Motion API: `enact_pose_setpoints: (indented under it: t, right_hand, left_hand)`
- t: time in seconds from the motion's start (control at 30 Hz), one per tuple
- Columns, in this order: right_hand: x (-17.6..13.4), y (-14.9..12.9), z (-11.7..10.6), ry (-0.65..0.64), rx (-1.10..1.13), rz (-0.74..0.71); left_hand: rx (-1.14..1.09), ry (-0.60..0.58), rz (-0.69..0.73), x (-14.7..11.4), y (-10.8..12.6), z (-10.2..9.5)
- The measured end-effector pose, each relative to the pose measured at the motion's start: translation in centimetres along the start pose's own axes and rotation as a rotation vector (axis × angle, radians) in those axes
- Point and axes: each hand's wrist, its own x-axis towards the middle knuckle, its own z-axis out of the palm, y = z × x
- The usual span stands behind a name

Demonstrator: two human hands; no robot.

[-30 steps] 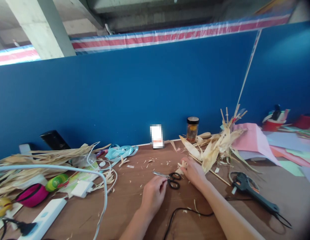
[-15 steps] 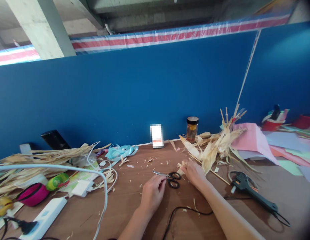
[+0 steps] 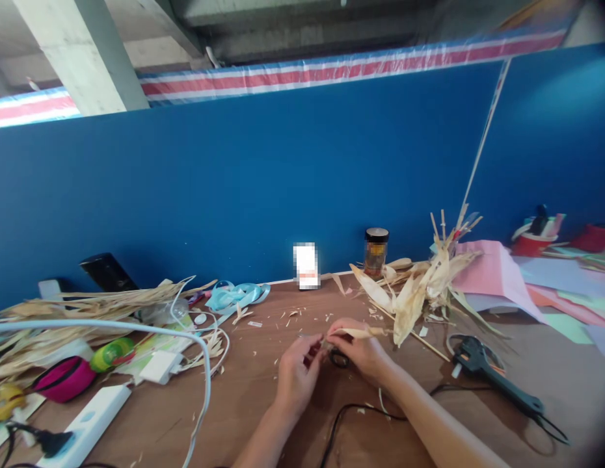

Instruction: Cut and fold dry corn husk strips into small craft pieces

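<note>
Above the brown table, my two hands meet at the fingertips. My right hand (image 3: 362, 356) pinches a pale piece of dried corn husk (image 3: 360, 332), whose twisted end sticks out to the right. Opposite it, my left hand (image 3: 295, 377) has its thumb and fingers closed near the husk's other end; what lies between them is too small to make out. Under the hands lie scissors with black handles (image 3: 338, 359), mostly covered. To the right, a bundle of corn husks on sticks (image 3: 419, 292) rests on the table.
A glue gun (image 3: 497, 377) lies at the right, its black cord (image 3: 351, 406) curving in front of my hands. A lidded jar (image 3: 376, 252) stands by the blue partition (image 3: 283, 182). Leftward are a power strip (image 3: 88, 426), a white cable (image 3: 205, 383), blue ribbon (image 3: 239, 296) and loose husks.
My right hand has come left from beside the husk bundle, bringing a piece of husk to my left hand. The scissors are now largely hidden beneath both hands.
</note>
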Motion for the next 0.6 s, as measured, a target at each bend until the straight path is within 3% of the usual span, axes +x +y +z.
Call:
enact_pose_setpoints:
  t: [0.07, 0.17, 0.27, 0.33, 0.43, 0.6]
  right_hand:
    - [-0.1, 0.0, 0.4, -0.050, 0.045, 0.021]
    - [0.0, 1.5, -0.2, 0.054, -0.004, 0.161]
    - [0.0, 3.7, -1.5, 0.127, -0.391, 0.321]
    - [-0.2, 4.9, -2.1, 0.052, -0.656, 0.404]
    - [-0.5, 5.5, -2.3, -0.021, -0.795, 0.426]
    - [-0.5, 4.8, -1.9, -0.026, -0.808, 0.384]
  left_hand:
    - [-0.037, -0.047, -0.056, 0.1, -0.3, 0.0]
    - [-0.135, 0.001, -0.201, 0.4, -0.9, 0.0]
    - [-0.315, 0.100, -0.363, 0.8, -1.5, -0.2]
    - [-0.445, 0.140, -0.460, 0.9, -1.7, -0.4]
    - [-0.581, 0.164, -0.528, 1.0, -1.7, -0.5]
    - [-0.714, 0.142, -0.615, 1.0, -1.6, -0.5]
